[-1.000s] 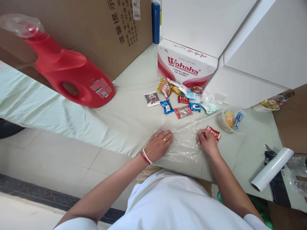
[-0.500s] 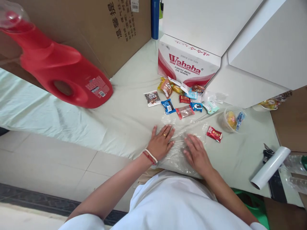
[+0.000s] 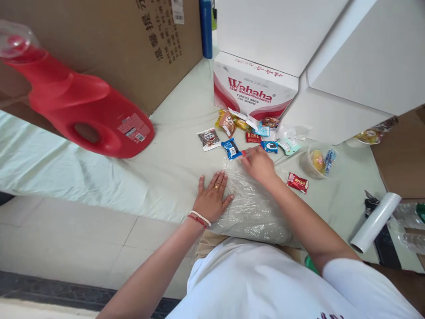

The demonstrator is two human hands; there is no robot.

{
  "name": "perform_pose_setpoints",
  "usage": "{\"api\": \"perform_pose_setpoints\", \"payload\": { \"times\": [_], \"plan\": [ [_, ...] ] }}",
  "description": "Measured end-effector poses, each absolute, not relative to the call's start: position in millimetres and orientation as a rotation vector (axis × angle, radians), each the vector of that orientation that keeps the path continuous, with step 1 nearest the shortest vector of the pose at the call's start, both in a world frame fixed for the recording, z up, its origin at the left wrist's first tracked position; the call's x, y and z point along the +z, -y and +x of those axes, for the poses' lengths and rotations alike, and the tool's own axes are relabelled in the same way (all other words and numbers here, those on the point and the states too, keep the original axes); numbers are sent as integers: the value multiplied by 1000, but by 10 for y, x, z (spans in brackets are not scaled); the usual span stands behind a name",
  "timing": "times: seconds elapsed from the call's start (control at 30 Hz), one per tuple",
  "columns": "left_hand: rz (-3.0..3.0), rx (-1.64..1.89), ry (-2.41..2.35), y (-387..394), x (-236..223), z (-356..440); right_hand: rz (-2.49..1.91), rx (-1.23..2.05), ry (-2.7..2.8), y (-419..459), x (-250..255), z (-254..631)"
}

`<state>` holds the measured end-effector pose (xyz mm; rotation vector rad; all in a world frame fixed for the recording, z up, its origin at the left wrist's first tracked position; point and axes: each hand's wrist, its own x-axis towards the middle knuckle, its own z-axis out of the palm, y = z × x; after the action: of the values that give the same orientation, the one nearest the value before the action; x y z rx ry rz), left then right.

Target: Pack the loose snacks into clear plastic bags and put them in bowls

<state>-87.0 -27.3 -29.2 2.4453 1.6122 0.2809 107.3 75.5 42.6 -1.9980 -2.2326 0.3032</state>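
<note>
My left hand (image 3: 213, 197) lies flat, fingers spread, on the left edge of a sheet of clear plastic film (image 3: 254, 217) on the cloth-covered table. My right hand (image 3: 260, 166) reaches past the film's far edge, its fingers closed on a red snack packet (image 3: 244, 153) that they mostly cover. Just left of those fingertips sits a blue snack packet (image 3: 231, 149). A dark-and-white packet (image 3: 209, 139) is farther left, and another blue packet (image 3: 269, 146) shows behind my right hand. To the right of my right wrist lies a separate red packet (image 3: 298, 182).
A Wahaha carton (image 3: 252, 91) stands behind several wrapped snacks. On the right are a clear plastic bowl (image 3: 310, 165) holding snacks and a white roll (image 3: 375, 223). A large red jug (image 3: 109, 119) stands left, before a brown cardboard box (image 3: 109, 44).
My right hand has moved forward and left from the film to the red packet, and its fingers have closed there. My left hand has stayed flat on the film's left side.
</note>
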Motion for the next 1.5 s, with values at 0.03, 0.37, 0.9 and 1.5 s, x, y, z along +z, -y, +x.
{"api": "perform_pose_setpoints", "payload": {
  "times": [0.03, 0.37, 0.9, 1.5],
  "plan": [
    [2455, 282, -1614, 271, -298, -869, -2110, 318, 2213, -955, 408, 872],
    [2484, 339, -1627, 265, -333, -857, -1866, 176, 2358, -944, 834, 1013],
    [2471, 268, -1651, 253, -314, -847, -2035, 233, 2461, -1115, 536, 1947],
    [2387, 471, -1693, 242, -324, -928, -1641, 754, 2456, 128, 632, 1730]
  ]
}}
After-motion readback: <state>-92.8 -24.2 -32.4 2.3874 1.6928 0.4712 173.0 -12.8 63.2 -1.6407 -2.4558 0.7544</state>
